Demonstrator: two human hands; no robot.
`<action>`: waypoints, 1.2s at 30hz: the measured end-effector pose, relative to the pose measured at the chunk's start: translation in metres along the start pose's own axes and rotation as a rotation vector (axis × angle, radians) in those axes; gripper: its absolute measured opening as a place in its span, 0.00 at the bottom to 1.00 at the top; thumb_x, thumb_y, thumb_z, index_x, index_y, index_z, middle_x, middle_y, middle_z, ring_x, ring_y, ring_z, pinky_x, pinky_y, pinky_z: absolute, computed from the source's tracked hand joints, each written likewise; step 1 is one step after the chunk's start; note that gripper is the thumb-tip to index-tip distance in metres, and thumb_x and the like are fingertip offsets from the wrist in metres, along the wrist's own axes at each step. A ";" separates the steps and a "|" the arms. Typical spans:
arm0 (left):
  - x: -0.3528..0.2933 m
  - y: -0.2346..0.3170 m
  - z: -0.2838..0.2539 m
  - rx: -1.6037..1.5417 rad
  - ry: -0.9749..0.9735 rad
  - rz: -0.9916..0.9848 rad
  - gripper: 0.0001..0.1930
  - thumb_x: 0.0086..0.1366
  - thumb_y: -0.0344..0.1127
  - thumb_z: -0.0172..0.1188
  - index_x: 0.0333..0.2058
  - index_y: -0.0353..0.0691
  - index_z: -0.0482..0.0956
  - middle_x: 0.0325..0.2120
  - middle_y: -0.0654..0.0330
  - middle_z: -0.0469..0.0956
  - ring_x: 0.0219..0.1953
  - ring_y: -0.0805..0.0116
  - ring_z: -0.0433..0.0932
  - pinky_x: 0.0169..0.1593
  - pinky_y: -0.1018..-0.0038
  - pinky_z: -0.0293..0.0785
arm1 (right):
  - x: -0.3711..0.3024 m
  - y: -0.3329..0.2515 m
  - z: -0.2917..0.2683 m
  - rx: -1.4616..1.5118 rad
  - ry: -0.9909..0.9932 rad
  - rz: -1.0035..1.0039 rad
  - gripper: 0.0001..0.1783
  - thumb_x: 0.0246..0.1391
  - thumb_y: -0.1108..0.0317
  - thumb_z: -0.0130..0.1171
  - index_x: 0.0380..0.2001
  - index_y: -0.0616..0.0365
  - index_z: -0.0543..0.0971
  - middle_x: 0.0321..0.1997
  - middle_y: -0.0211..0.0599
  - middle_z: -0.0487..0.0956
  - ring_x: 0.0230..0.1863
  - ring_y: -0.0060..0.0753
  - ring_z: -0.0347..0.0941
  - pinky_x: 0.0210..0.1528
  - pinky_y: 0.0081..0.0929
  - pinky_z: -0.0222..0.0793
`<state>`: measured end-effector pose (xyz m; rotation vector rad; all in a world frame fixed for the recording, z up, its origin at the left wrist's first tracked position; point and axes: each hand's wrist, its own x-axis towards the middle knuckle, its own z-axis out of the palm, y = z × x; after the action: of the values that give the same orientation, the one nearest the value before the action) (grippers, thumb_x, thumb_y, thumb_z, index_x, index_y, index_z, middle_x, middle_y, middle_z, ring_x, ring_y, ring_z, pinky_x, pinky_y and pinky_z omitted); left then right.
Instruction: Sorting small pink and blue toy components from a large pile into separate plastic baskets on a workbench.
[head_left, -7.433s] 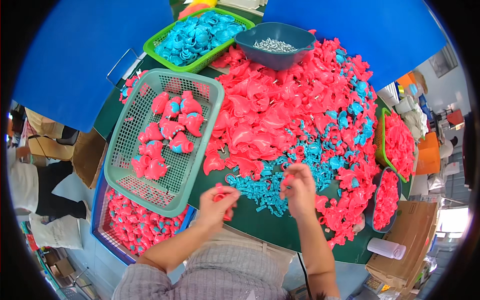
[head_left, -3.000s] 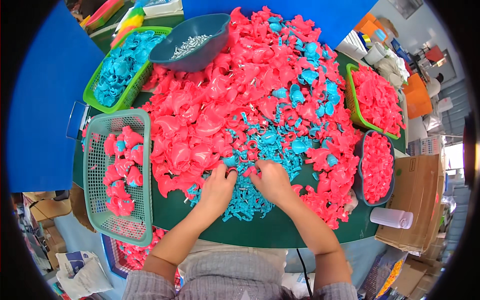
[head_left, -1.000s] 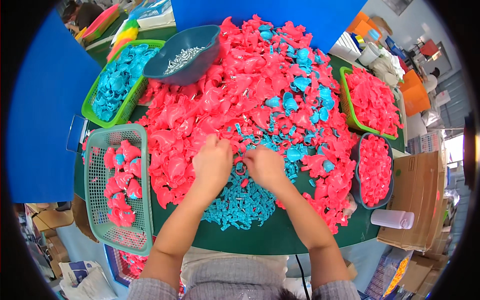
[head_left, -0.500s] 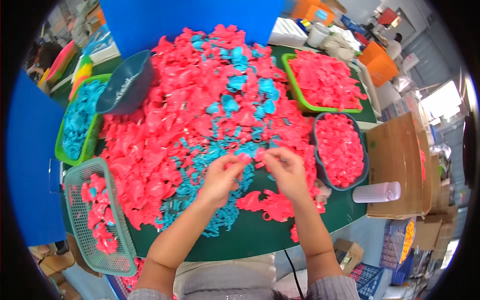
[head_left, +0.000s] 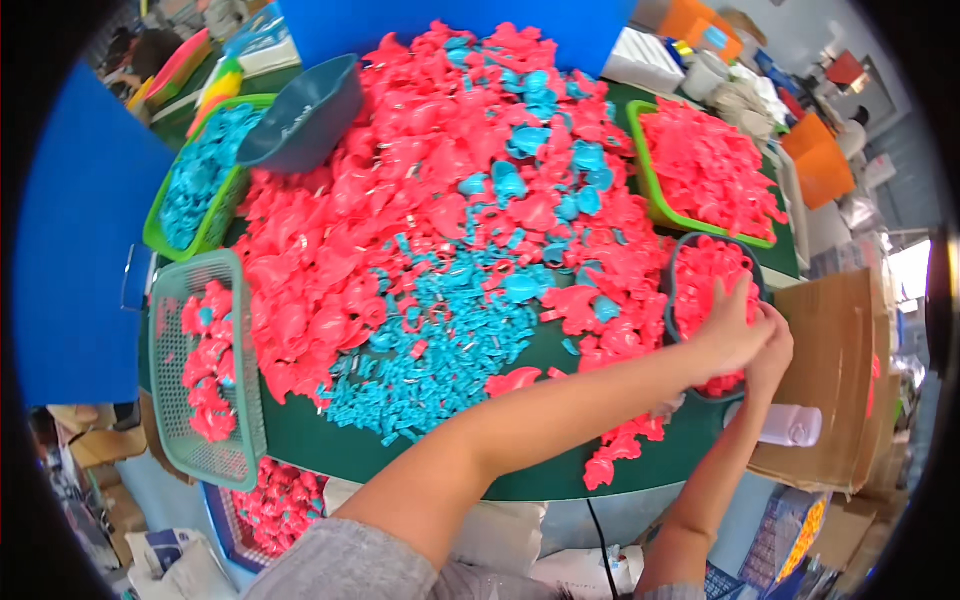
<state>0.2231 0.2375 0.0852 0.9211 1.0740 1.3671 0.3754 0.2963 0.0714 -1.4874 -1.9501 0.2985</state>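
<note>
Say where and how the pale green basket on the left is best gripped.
Probably grip the pale green basket by both long rims, coming from above: they stand higher than the pieces inside, and the pink pile close on its right leaves little room sideways.

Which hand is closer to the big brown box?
Right. The right hand is by the bowl, toward the brown box; the left hand is farther left, over pink pieces.

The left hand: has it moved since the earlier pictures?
Yes: rightward; the left hand, earlier left of the dark tub, is now over it.
</note>
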 end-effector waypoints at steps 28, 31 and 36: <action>-0.216 -0.005 -0.343 0.346 0.593 0.217 0.04 0.59 0.22 0.59 0.33 0.34 0.74 0.36 0.59 0.77 0.36 0.75 0.76 0.38 0.80 0.71 | -0.132 -0.245 0.226 0.342 -0.694 -0.561 0.12 0.46 0.72 0.62 0.37 0.59 0.80 0.37 0.37 0.79 0.37 0.36 0.77 0.33 0.29 0.72; -0.212 0.004 -0.338 0.520 0.536 0.110 0.07 0.58 0.23 0.58 0.36 0.34 0.73 0.36 0.55 0.76 0.38 0.69 0.76 0.41 0.75 0.71 | -0.117 -0.244 0.231 1.047 -0.921 0.197 0.14 0.49 0.74 0.60 0.41 0.61 0.79 0.36 0.33 0.78 0.34 0.28 0.76 0.30 0.22 0.70; -0.202 -0.011 -0.323 1.333 0.464 0.216 0.06 0.53 0.28 0.58 0.32 0.38 0.76 0.31 0.53 0.70 0.38 0.53 0.71 0.41 0.59 0.66 | -0.101 -0.263 0.242 0.838 -1.056 0.161 0.11 0.51 0.73 0.58 0.40 0.61 0.79 0.34 0.33 0.76 0.33 0.31 0.77 0.28 0.26 0.72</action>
<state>-0.0655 0.0057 -0.0058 1.7152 2.3995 0.9180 0.0356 0.1662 -0.0049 -0.9281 -1.9295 2.0045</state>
